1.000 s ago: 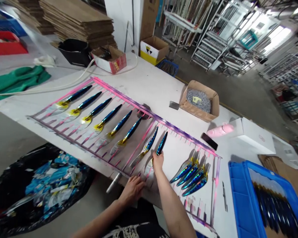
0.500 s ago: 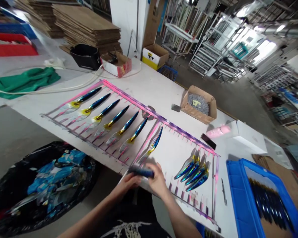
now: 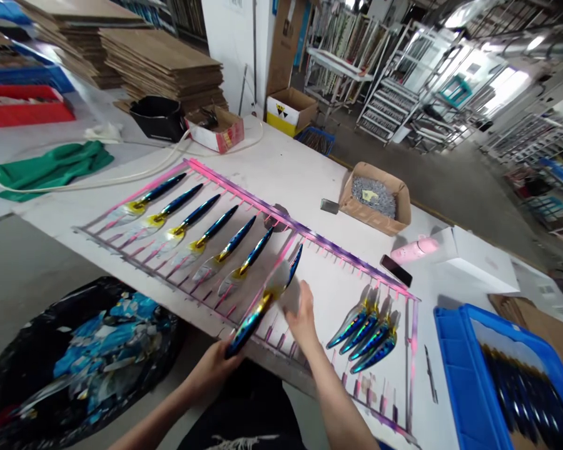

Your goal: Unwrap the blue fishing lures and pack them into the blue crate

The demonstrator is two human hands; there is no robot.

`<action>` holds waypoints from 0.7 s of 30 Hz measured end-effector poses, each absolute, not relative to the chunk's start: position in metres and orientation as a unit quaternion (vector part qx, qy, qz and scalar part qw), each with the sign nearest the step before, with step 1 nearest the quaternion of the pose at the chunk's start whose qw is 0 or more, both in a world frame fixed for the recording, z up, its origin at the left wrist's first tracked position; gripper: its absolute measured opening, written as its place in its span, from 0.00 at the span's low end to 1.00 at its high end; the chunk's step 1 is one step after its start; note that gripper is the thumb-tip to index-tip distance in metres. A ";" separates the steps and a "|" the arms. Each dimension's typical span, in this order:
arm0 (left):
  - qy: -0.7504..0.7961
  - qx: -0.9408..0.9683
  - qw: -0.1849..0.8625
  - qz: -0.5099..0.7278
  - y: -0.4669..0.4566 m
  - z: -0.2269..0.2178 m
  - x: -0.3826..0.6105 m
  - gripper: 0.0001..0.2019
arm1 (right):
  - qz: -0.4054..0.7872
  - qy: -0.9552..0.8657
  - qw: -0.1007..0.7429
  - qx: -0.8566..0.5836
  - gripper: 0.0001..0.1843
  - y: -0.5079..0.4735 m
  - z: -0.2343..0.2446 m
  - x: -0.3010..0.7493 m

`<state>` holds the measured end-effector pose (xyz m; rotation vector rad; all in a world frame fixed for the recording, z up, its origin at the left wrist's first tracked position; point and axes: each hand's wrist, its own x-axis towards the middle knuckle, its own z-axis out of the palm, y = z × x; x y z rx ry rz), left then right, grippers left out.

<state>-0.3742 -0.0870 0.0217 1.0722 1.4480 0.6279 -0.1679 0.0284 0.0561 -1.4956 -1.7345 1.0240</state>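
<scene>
My left hand (image 3: pixel 213 364) grips the dark tail of a blue and yellow fish-shaped lure (image 3: pixel 249 324), held slanted over the near edge of a pink and purple rack (image 3: pixel 281 220). My right hand (image 3: pixel 301 315) pinches a pale, blurred strip (image 3: pixel 281 282) at the lure's other end. Several similar lures (image 3: pixel 201 232) lie in a row across the rack's left half, one more (image 3: pixel 293 267) right of its middle bar. A small heap of lures (image 3: pixel 366 330) lies on the rack's right part.
A black bag of blue and silver scraps (image 3: pixel 79 350) sits on the floor at left. A blue crate of dark lures (image 3: pixel 507 381) stands at right. A cardboard box of small metal parts (image 3: pixel 374 197), a phone (image 3: pixel 396 270), a white box (image 3: pixel 478 257) and a green cloth (image 3: pixel 51 165) lie on the table.
A second ago my right hand touched a lure on the rack. Both hands then lifted it to the table's near edge; now my left hand holds its tail and my right pulls at its end.
</scene>
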 end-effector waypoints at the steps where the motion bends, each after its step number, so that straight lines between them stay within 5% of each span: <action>1: 0.652 0.441 0.539 0.300 -0.075 0.013 -0.372 0.14 | 0.410 -0.613 0.336 -0.586 0.36 0.042 0.042 -0.168; 4: 0.728 0.395 0.446 0.339 -0.041 -0.012 -0.363 0.14 | 0.469 -0.561 0.342 -0.590 0.28 0.070 -0.002 -0.179; 9: 0.759 0.367 0.432 0.320 -0.023 -0.030 -0.358 0.12 | 0.506 -0.482 0.359 -0.618 0.16 0.081 -0.044 -0.212; 21: 0.780 0.375 0.416 0.278 -0.025 -0.028 -0.354 0.06 | 0.402 -0.460 0.370 -0.700 0.14 0.095 -0.047 -0.239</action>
